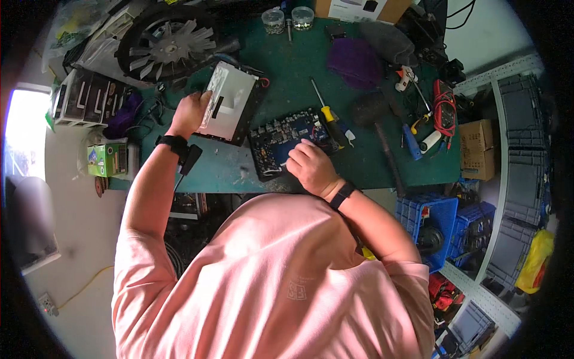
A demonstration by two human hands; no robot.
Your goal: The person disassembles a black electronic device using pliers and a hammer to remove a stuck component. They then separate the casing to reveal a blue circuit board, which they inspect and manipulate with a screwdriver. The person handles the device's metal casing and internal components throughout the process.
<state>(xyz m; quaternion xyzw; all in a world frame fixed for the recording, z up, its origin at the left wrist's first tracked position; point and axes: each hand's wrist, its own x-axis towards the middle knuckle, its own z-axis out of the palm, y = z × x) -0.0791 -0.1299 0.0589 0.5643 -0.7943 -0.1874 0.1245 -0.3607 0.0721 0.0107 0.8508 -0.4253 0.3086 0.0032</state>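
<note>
On the green workbench, a flat silver metal casing [233,99] with dark edges lies tilted at centre-left. My left hand [190,113] grips its left edge, thumb and fingers closed on the rim. To the casing's right sits a dark blue circuit board [284,140] crowded with small components, in a black frame. Over the board's near right part is my right hand [311,169], its fingers curled together and pointing at the board. Whatever those fingers hold, if anything, is too small or hidden to make out. A yellow-and-black screwdriver [329,116] rests beside the board's right edge.
A black wheel [170,45] stands at the far left, near a drawer cabinet [89,99]. Two clear tubs [273,21] are at the back. Rightward lie a purple cloth [356,63], a mallet [382,134], a red multimeter [443,107] and blue crates [427,221].
</note>
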